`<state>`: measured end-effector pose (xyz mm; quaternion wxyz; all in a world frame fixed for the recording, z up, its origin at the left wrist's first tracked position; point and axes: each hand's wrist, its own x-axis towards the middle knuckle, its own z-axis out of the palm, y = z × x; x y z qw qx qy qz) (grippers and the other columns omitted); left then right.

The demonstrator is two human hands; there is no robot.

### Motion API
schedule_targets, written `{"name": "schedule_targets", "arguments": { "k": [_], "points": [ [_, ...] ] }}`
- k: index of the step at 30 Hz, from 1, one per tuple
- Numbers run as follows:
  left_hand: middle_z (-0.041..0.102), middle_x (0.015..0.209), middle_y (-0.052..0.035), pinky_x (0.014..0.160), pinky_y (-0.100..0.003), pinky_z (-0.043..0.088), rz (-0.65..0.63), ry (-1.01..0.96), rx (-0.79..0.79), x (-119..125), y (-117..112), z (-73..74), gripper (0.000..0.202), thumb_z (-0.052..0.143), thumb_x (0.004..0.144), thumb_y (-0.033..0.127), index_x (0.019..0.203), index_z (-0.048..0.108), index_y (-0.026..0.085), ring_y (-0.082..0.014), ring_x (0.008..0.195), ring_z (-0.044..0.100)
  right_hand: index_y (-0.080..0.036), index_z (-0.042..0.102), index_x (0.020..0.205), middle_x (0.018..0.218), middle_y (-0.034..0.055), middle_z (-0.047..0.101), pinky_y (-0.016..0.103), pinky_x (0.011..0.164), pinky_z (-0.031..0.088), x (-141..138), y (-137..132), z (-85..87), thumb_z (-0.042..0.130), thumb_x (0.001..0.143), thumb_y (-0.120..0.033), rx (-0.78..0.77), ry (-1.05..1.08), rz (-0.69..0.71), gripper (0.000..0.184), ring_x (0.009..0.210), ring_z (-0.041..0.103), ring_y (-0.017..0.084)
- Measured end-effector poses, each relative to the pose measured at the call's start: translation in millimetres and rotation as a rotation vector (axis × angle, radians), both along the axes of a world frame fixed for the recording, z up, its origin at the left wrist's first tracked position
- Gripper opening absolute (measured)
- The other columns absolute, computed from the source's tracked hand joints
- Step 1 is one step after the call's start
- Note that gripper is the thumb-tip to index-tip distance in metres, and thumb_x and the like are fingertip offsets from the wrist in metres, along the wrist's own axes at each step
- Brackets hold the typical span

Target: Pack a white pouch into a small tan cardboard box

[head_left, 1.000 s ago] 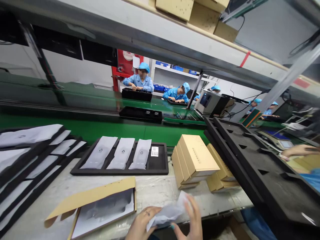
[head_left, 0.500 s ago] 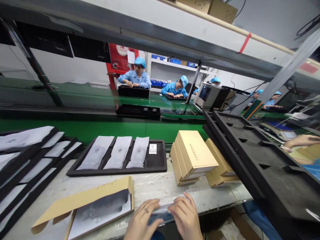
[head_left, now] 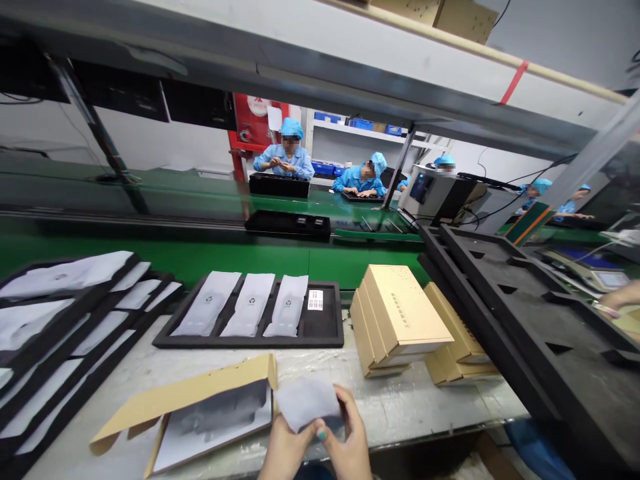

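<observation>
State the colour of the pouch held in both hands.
White pouch, slightly translucent, seen in the head view.

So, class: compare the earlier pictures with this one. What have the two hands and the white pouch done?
Both hands have shifted left towards the open box. The left hand and right hand pressed the white pouch flat, then raised it again. The black tray and stacked boxes stayed put.

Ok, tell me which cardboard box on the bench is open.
The flat box at the near edge, just left of both hands, with its lid folded back over a white insert. The boxes stacked to the right are shut.
</observation>
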<state>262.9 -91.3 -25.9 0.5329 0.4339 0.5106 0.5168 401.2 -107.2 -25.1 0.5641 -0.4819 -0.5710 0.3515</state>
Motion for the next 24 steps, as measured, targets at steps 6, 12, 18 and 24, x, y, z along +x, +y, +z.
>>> {"name": "schedule_targets", "arguments": {
  "k": [6, 12, 18, 24],
  "points": [
    [0.070, 0.070, -0.0060, 0.063, -0.029, 0.053, 0.151, 0.019, 0.033, 16, -4, 6.8, 0.048, 0.069, 0.079, 0.063, 0.068, 0.071, 0.015, -0.0217, 0.068, 0.064, -0.023, 0.041, 0.074, 0.072, -0.0038, 0.042, 0.022, 0.060, 0.043, -23, 9, 0.3, 0.059, 0.097, -0.030, 0.113, 0.105, -0.283, 0.030, 0.065, 0.045, 0.013],
    [0.041, 0.063, 0.0026, 0.058, -0.025, 0.041, 0.350, 0.235, 0.334, 25, 5, 22.1, 0.043, 0.064, 0.087, 0.028, 0.054, 0.037, 0.021, -0.0135, 0.060, 0.045, -0.023, 0.041, 0.075, 0.080, -0.0010, 0.040, 0.026, 0.068, 0.041, -28, 6, 20.4, 0.055, 0.095, -0.018, 0.278, -0.113, -0.604, 0.025, 0.074, 0.046, 0.015],
    [0.060, 0.075, 0.0008, 0.100, -0.043, 0.049, 0.212, 0.294, 0.620, 20, 8, 31.3, 0.025, 0.049, 0.086, 0.008, 0.067, 0.052, 0.023, -0.0178, 0.082, 0.062, -0.022, 0.055, 0.123, 0.105, 0.0073, 0.068, 0.032, 0.082, 0.058, 4, 1, 1.8, 0.048, 0.100, -0.018, 0.550, -0.402, -0.078, 0.024, 0.096, 0.067, 0.020],
    [0.063, 0.074, 0.0009, 0.073, -0.031, 0.055, 0.155, 0.300, 0.419, -9, -16, 16.4, 0.018, 0.046, 0.088, 0.012, 0.099, 0.052, 0.024, -0.0182, 0.074, 0.066, -0.027, 0.059, 0.127, 0.108, 0.0087, 0.073, 0.039, 0.080, 0.064, 10, -20, -38.1, 0.038, 0.104, -0.032, 0.356, -0.415, -0.005, 0.031, 0.098, 0.072, 0.026]
  ]
}}
